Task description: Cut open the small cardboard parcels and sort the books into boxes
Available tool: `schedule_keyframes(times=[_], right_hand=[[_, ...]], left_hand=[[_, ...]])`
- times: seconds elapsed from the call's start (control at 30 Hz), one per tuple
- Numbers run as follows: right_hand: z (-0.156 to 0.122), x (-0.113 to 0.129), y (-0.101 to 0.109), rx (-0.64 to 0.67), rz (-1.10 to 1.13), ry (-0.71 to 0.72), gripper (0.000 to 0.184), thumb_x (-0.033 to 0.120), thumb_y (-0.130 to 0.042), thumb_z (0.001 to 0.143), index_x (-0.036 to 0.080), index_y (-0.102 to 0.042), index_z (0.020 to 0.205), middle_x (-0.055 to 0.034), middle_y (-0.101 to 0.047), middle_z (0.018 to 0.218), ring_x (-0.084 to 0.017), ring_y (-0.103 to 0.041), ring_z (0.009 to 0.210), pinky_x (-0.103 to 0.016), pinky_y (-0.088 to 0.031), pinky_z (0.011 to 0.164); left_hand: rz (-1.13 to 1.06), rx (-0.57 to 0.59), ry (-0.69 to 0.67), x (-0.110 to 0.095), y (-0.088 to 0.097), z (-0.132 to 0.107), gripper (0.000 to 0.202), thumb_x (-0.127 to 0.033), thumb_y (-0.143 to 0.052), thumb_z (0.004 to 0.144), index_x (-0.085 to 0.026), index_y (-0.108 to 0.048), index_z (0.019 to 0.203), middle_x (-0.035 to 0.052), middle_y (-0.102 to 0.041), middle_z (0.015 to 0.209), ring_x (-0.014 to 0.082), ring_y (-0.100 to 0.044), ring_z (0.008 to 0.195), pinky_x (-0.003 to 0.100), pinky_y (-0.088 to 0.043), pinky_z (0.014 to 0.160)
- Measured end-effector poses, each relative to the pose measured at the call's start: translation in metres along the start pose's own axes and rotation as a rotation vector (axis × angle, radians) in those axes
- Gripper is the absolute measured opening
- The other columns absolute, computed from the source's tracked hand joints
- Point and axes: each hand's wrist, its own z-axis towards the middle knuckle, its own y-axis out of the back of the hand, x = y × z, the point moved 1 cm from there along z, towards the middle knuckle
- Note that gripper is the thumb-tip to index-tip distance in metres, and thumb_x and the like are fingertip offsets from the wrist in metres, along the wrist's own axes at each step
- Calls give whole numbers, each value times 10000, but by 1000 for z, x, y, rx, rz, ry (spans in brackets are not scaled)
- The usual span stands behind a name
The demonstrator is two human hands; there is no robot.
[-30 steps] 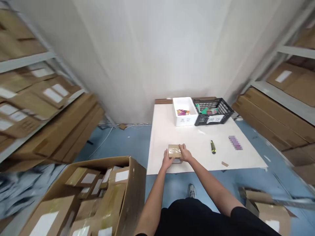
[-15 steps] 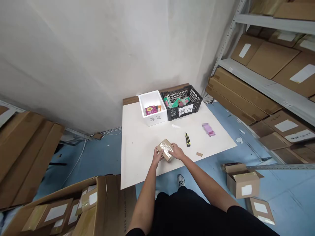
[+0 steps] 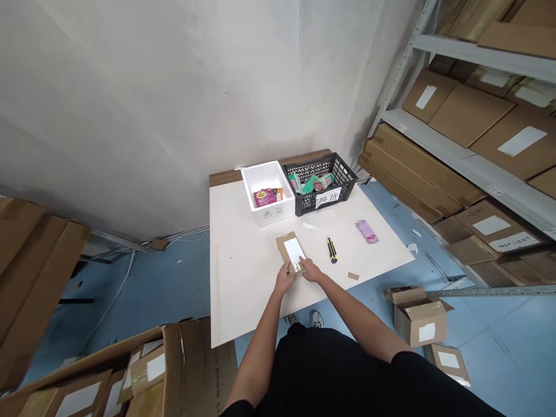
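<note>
A small brown cardboard box (image 3: 284,248) with a white label is held over the front part of the white-topped table (image 3: 243,278). My left hand (image 3: 285,278) grips its near left corner, and my right hand (image 3: 310,269) pinches its near right edge. To the right of the box lies a black and yellow box cutter (image 3: 332,250). A small brown cardboard scrap (image 3: 353,276) rests close to the front edge. Farther right is a blurred pink item (image 3: 367,231) whose kind I cannot make out.
At the table's back stand a white foam box (image 3: 273,213) holding purple and orange packets and a black plastic crate (image 3: 343,194) with green and pink packages. A large carton (image 3: 174,359) of parcels is at lower left. Shelves (image 3: 452,139) line the right; an open carton (image 3: 419,318) sits on the floor.
The cardboard box has been turned, so its white label now shows instead of the shiny taped face. Both hands have shifted to its near end.
</note>
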Motion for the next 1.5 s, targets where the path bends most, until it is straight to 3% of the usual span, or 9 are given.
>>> schedule_keyframes(times=[0.17,0.33,0.5,0.63,0.83,1.03,1.27,1.4,1.5], right_hand=[[2,17,22,-119,-169,-26,865,143,-615,894,242,-296,1692,-179,-249,1744,-342,-306,1578,-478,-396,1191],[-5,17,64,-277,-196,29,954,177,-673,871,310,-235,1709,-111,-240,1759,-321,-270,1587,-495,-326,1246],[-14,-38,103,-330,-161,-193,781,201,-607,944,221,-333,1675,-151,-314,1720,-308,-306,1566,-456,-349,1227],[-9,-90,114,-267,-109,-404,612,236,-573,987,180,-464,1586,-175,-513,1570,-297,-509,1424,-386,-453,1118],[20,-133,102,-174,-46,-546,370,297,-559,1012,143,-639,1339,-182,-686,1334,-269,-680,1197,-321,-523,935],[47,-141,83,-155,-9,-618,396,281,-651,943,140,-555,1300,-200,-726,1197,-275,-736,1052,-319,-542,794],[58,-84,95,-164,120,-317,437,235,-524,1009,211,-416,1432,-71,-752,1156,-181,-747,799,-263,-534,739],[49,-12,89,-178,10,68,590,236,-461,1027,286,-305,1594,-48,-735,1276,-226,-727,997,-299,-525,862],[47,31,76,-140,-127,124,588,236,-424,1048,307,-326,1624,-58,-720,1326,-254,-698,1113,-315,-494,902]], left_hand=[[381,57,-63,-21,38,40,808,-279,-766,797,-212,-477,1548,161,-331,1722,326,-340,1581,436,-336,1267],[711,284,-73,-38,61,85,1286,-449,-912,667,-250,-163,1692,152,-90,1795,436,-73,1639,553,-360,1237],[863,326,-13,-32,49,87,1331,-602,-846,709,-284,-30,1712,84,-49,1806,405,-83,1644,522,-438,1189],[831,298,59,-36,27,71,1306,-663,-778,766,-264,32,1710,92,23,1806,387,-190,1626,483,-474,1156],[802,315,154,-45,7,66,1305,-591,-782,787,-239,75,1706,136,95,1796,375,-362,1555,463,-524,1075],[761,326,252,-42,3,65,1335,-567,-822,741,-279,51,1709,148,154,1781,403,-528,1428,482,-537,1026],[633,278,297,-32,-4,69,1413,-518,-900,637,-291,-15,1715,166,178,1770,411,-632,1307,477,-563,976],[599,236,274,-34,-7,68,1392,-494,-912,612,-286,-87,1715,162,120,1782,454,-593,1336,529,-529,1029],[508,168,279,-36,-9,66,1341,-519,-925,586,-297,-205,1695,158,50,1792,487,-541,1382,562,-482,1087]])
